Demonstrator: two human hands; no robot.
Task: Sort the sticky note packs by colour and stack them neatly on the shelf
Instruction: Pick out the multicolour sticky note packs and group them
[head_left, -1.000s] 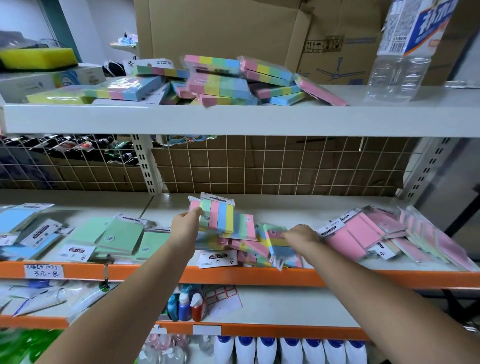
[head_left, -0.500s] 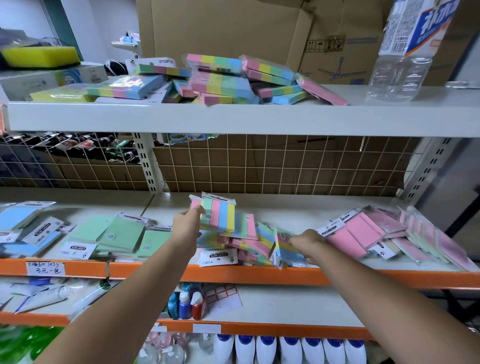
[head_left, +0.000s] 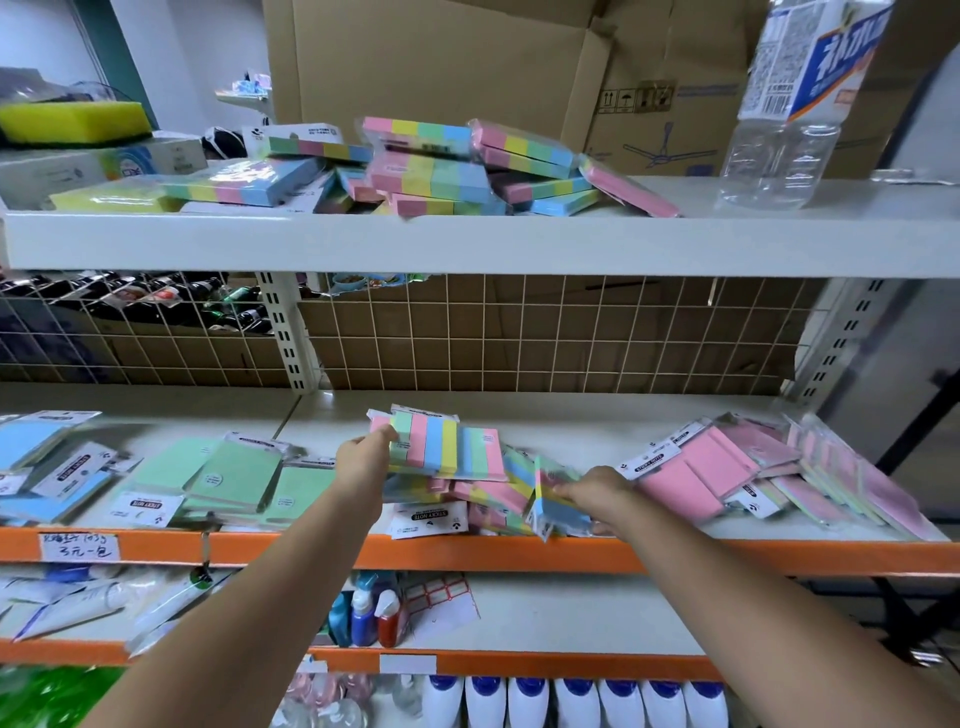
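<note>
My left hand (head_left: 363, 456) grips a striped multicolour sticky note pack (head_left: 431, 440), lifted over the loose multicolour heap (head_left: 483, 493) on the middle shelf (head_left: 519, 555). My right hand (head_left: 597, 493) pinches another striped pack (head_left: 550, 501), tilted up on its edge at the heap's right side. Green packs (head_left: 228, 478) lie to the left, blue packs (head_left: 47, 467) at the far left, pink packs (head_left: 706, 467) to the right. More multicolour packs (head_left: 441, 166) are piled on the top shelf (head_left: 467, 244).
A clear plastic bottle (head_left: 784, 119) and cardboard boxes (head_left: 467, 62) stand on the top shelf, with a yellow sponge (head_left: 72, 119) at its left. A wire grid (head_left: 519, 332) backs the middle shelf. Bottles and tubes fill the lower shelves.
My right hand has tipped its pack up on edge and drawn it slightly towards the shelf front. My left hand keeps its pack raised, almost unmoved.
</note>
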